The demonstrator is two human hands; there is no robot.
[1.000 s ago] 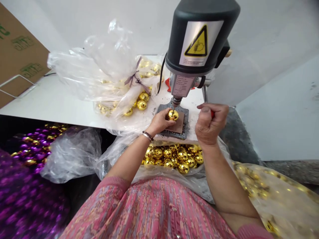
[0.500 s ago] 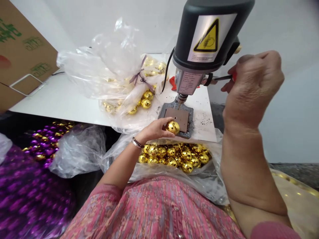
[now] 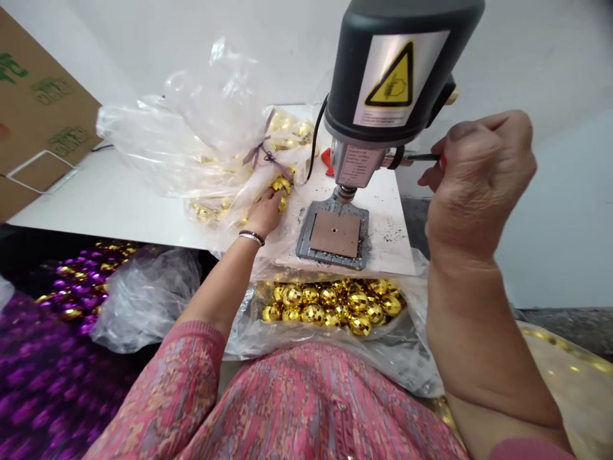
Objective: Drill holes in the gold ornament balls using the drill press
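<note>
Your left hand [image 3: 265, 214] is at the gold mirror-faceted balls [image 3: 281, 185], which lie on the bench [image 3: 138, 214] at the mouth of the clear plastic bag [image 3: 158, 147], left of the drill press [image 3: 349, 83]. The fingers of this hand bend over the balls and seem to touch them; I cannot tell whether they already grip one. Your right hand [image 3: 481, 182] is closed around the red knob [image 3: 443, 162] of the feed lever [image 3: 424, 157], with the thumb on top.

To do this reach well, I would put the fingertips around the widest part of one ball only, and press lightly, because the shiny shell is probably thin and slippery. Be careful that the loose film does not come between your fingers and the ball, or it may pull out its neighbours. The purple ribbon [image 3: 261, 153] is just behind; better not to hook it.

Meanwhile, keep the right hand quiet on the knob. The drill bit [image 3: 340, 209] stands above the brown board [image 3: 330, 239], apart from it, and I cannot see if it turns. So hold the bracelets [image 3: 251, 237] and the film well away from it. Dark shavings [image 3: 395, 233] lie on the bench around the base plate [image 3: 304, 246].
</note>
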